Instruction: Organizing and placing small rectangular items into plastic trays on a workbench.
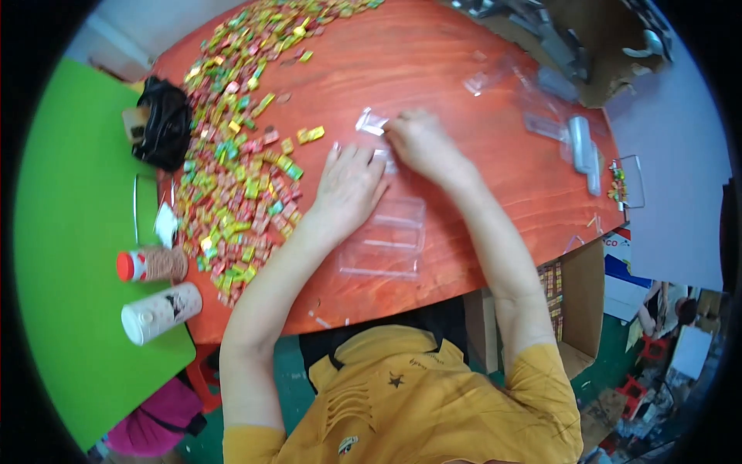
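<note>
My left hand (pixel 349 185) lies low over the red tabletop, palm down, with its fingers stretched forward and slightly apart. A bit of clear plastic (pixel 385 161) shows beside its fingers; how far it runs under the hand is hidden. To the right and a little farther off, my right hand (pixel 423 145) is curled, its fingertips closed at the edge of a small clear plastic piece (pixel 370 121). Several clear plastic boxes (pixel 394 233) lie between my forearms. Small wrapped pieces (pixel 311 134) in yellow and green sit just beyond my left hand.
A large heap of small, colourful wrapped pieces (pixel 247 182) covers the table's left side. Beyond it are a black bag (pixel 164 124), a red-lidded jar (pixel 154 264) and a white cup (pixel 161 312). A tape dispenser (pixel 581 147) and cardboard box (pixel 610 54) are right.
</note>
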A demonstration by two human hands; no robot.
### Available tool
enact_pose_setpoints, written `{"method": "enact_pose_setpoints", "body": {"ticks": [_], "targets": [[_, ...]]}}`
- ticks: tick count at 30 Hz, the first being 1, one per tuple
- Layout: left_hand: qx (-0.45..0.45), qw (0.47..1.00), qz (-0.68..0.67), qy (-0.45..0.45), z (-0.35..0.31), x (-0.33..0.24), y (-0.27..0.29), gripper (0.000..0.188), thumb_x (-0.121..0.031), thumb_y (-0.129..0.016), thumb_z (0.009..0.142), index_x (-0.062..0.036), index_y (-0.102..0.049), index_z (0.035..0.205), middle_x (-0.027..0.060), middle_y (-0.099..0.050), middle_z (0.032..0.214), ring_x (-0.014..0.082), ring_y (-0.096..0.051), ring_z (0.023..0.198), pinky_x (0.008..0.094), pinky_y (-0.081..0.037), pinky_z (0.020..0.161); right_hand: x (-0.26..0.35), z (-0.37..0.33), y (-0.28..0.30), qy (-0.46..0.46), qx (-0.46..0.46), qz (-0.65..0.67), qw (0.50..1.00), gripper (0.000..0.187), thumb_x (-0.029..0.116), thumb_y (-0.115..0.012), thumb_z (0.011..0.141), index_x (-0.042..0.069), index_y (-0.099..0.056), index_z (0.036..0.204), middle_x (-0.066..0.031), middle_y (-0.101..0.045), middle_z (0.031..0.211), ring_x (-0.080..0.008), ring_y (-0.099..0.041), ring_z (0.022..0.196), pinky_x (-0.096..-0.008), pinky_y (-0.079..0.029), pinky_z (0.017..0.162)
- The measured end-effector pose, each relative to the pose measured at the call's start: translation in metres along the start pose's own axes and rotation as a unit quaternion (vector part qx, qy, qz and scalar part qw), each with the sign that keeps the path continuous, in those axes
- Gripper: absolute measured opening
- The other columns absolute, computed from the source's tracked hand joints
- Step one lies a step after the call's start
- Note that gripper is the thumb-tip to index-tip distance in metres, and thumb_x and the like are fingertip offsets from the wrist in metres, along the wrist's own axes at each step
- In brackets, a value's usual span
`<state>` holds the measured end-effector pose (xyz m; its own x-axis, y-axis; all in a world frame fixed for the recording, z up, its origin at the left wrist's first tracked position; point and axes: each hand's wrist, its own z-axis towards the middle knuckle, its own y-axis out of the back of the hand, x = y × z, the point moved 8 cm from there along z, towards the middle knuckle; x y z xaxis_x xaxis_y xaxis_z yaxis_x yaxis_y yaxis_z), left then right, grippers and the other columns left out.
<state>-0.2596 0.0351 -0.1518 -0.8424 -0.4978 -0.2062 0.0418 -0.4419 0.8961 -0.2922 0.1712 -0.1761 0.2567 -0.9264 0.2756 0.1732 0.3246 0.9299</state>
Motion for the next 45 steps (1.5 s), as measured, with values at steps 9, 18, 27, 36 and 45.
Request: {"method": "enact_pose_setpoints", "body": {"ticks": [9, 18, 27, 36, 45], "targets": [[-0.017, 1.0, -0.015, 0.018, 0.03, 0.001, 0.01, 0.034, -0.028, -0.077, 0.092, -0.0059, -0.071, 0.117, 0.0147, -0.065, 0.118, 0.0317, -0.059, 0.119, 0.0515, -0.043, 0.1, -0.153, -0.002, 0.075, -0.322, -0.252, -0.005, 0.913, 0.044, 0.037, -0.074, 0.094, 0.004, -0.071, 0.124, -0.0232, -0.065, 0.126, -0.041, -0.061, 0.121, -0.0525, -0.049, 0.103], [0.043, 0.998, 0.037, 0.029, 0.026, 0.008, -0.013, 0.031, -0.032, -0.075, 0.094, -0.0074, -0.074, 0.113, 0.0186, -0.061, 0.134, 0.0365, -0.055, 0.13, 0.0658, -0.033, 0.114, -0.178, -0.011, 0.052, -0.449, -0.152, -0.087, 0.876, 0.055, 0.032, -0.07, 0.094, 0.006, -0.058, 0.141, -0.0251, -0.056, 0.135, -0.0443, -0.055, 0.128, -0.0584, -0.047, 0.106], [0.072, 0.995, 0.011, 0.067, 0.008, 0.013, 0.0, 0.027, -0.029, -0.075, 0.093, -0.0073, -0.076, 0.11, 0.0195, -0.061, 0.134, 0.0356, -0.057, 0.128, 0.0668, -0.031, 0.116, -0.103, 0.0, 0.044, -0.182, -0.183, 0.031, 0.965, 0.042, 0.002, -0.063, 0.088, 0.01, -0.065, 0.129, -0.0149, -0.065, 0.116, -0.0383, -0.057, 0.116, -0.0517, -0.045, 0.102], [0.06, 0.993, -0.018, 0.101, -0.013, 0.002, -0.006, 0.037, -0.032, -0.071, 0.097, -0.0067, -0.075, 0.123, 0.0236, -0.054, 0.152, 0.0388, -0.052, 0.138, 0.0683, -0.029, 0.117, -0.027, 0.007, 0.045, 0.07, -0.199, 0.064, 0.975, 0.019, -0.008, -0.065, 0.081, 0.008, -0.067, 0.09, -0.0089, -0.068, 0.105, -0.0339, -0.061, 0.108, -0.0448, -0.046, 0.098], [0.029, 0.993, -0.009, 0.116, -0.036, 0.003, 0.007, 0.042, -0.035, -0.07, 0.098, -0.0047, -0.073, 0.127, 0.0228, -0.054, 0.151, 0.0396, -0.049, 0.142, 0.0716, -0.024, 0.121, -0.019, -0.01, 0.043, 0.045, -0.139, -0.046, 0.988, 0.017, 0.005, -0.067, 0.089, 0.011, -0.072, 0.104, -0.0081, -0.067, 0.126, -0.0328, -0.06, 0.122, -0.0512, -0.043, 0.104]]}}
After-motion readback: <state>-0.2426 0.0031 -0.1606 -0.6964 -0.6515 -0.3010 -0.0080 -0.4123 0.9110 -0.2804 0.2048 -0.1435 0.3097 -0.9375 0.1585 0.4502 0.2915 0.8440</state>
